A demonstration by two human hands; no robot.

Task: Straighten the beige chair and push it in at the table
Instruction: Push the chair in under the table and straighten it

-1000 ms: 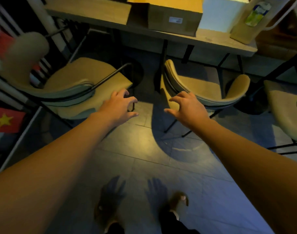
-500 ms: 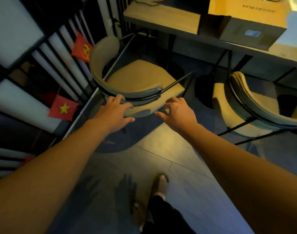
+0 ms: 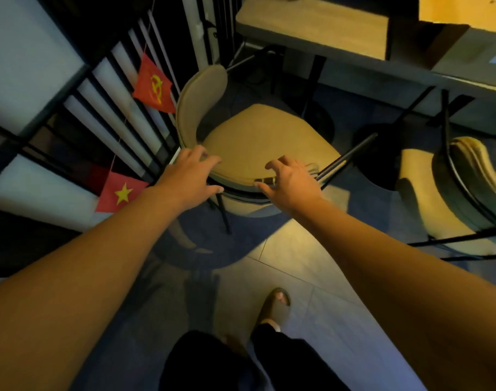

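The beige chair (image 3: 258, 136) stands askew on the floor, seat facing the wooden table (image 3: 311, 26) at an angle, its curved backrest wrapping from the upper left round to the near edge. My left hand (image 3: 190, 170) is at the near left part of the backrest rim, fingers spread above it and thumb below. My right hand (image 3: 289, 182) is at the near right part of the rim, fingers curled and apart. Neither hand has closed on the rim. The chair's black metal legs show under the seat.
A second beige chair (image 3: 466, 179) stands to the right, tucked under the table. A cardboard box (image 3: 452, 18) sits on the table. A black slatted partition with two red flags (image 3: 153, 86) runs close along the chair's left. My sandalled foot (image 3: 275, 306) is on the tiled floor.
The view swung left from the right-hand chair to the askew one. Both hands moved forward and now reach its backrest rim, which looks closer and larger.
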